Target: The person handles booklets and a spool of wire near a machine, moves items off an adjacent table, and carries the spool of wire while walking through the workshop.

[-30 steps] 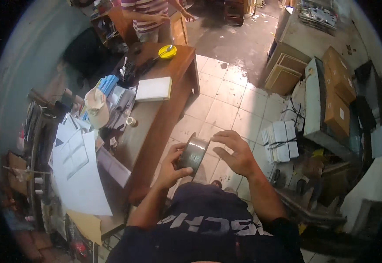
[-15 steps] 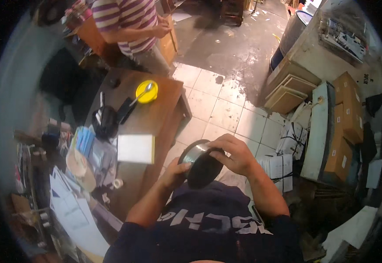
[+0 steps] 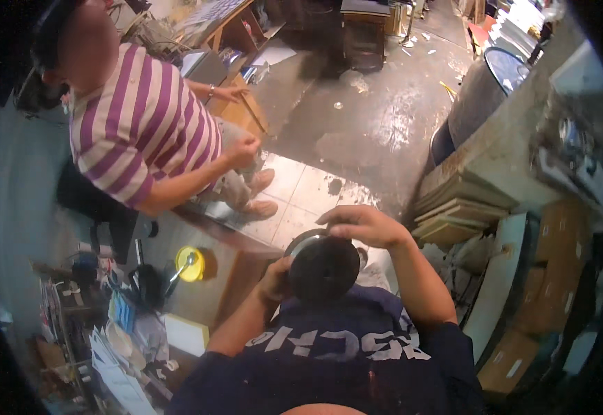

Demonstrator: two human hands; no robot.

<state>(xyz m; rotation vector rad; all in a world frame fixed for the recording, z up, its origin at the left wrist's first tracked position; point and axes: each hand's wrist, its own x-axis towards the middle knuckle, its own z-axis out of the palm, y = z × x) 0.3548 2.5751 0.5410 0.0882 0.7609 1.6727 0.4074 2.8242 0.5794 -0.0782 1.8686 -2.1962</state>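
Note:
In front of my chest is a black spool (image 3: pixel 325 270) wound with shiny, pale wire or line; its flat round side is turned mostly up toward me. My left hand (image 3: pixel 273 279) is closed on the spool's left side, its thumb over the edge. Over the far right rim hovers my right hand (image 3: pixel 363 227), palm down, with its fingers stretched out to the left. Whether its fingertips touch the rim or a thin loose strand cannot be made out.
At left a wooden table (image 3: pixel 235 277) carries a yellow lid or tub (image 3: pixel 190 264) with a spoon and a white block (image 3: pixel 186 335). Beyond it stands a person in a striped shirt (image 3: pixel 149 117). Boards (image 3: pixel 464 211) and cardboard boxes (image 3: pixel 557 256) line the right, near a blue drum (image 3: pixel 481 90).
The view has shifted, bringing more of the other person into sight. My right hand has lifted from its grip on the spool and straightened its fingers. The spool's flat side faces me more.

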